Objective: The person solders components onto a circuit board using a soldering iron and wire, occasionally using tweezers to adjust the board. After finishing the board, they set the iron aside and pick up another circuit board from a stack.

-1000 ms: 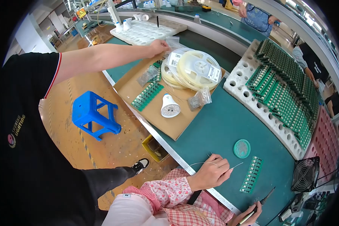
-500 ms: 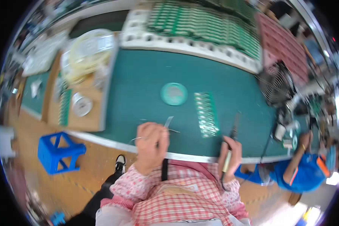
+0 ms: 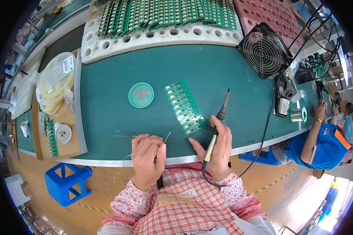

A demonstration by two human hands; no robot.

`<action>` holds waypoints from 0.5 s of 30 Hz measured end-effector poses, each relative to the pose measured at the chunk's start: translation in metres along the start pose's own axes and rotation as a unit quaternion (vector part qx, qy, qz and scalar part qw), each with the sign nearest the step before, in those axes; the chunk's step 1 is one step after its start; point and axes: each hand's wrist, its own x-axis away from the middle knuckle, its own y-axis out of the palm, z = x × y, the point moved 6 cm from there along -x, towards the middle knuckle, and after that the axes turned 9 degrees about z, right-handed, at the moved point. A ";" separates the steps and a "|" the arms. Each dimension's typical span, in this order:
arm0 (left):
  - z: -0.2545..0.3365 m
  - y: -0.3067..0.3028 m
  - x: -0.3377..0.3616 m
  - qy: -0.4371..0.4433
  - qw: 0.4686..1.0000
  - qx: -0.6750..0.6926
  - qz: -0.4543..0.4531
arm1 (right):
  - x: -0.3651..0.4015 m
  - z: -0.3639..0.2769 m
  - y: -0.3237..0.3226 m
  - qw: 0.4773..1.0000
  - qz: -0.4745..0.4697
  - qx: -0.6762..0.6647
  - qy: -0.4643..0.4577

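Note:
Closed in a loose fist at the table's near edge, my left hand (image 3: 148, 156) holds a thin solder wire (image 3: 167, 137). The wire's short end sticks up past the thumb, and the rest loops out to the left. My right hand (image 3: 219, 147) grips a soldering iron (image 3: 211, 148) by its handle, tip pointing up and away from me. The right thumb reaches to the near end of a green circuit board (image 3: 184, 107); whether it touches is hard to tell. This board lies flat with rows of small parts. Left of it sits a round green dish (image 3: 141, 95) of tiny bits.
White foam (image 3: 161, 38) at the back holds several upright boards. Beside it are pink foam (image 3: 276, 17), a black fan (image 3: 266, 51), an iron stand (image 3: 287, 92) and a solder spool (image 3: 298, 115). A cardboard tray (image 3: 79, 117) stands left. A person in blue (image 3: 325, 145) sits right.
My view has swung, so the table items appear farther left. My right hand is nearer the circuit board, its thumb now stretched toward it. Both hands keep hold of the iron and wire.

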 end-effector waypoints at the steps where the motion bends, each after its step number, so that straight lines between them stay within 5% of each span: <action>1: 0.001 0.003 0.000 0.001 1.000 0.000 -0.002 | 0.002 0.000 0.004 1.000 -0.003 0.009 0.003; 15: 0.006 0.011 0.004 0.039 0.999 -0.006 -0.004 | -0.010 -0.005 0.013 0.997 -0.054 0.054 0.016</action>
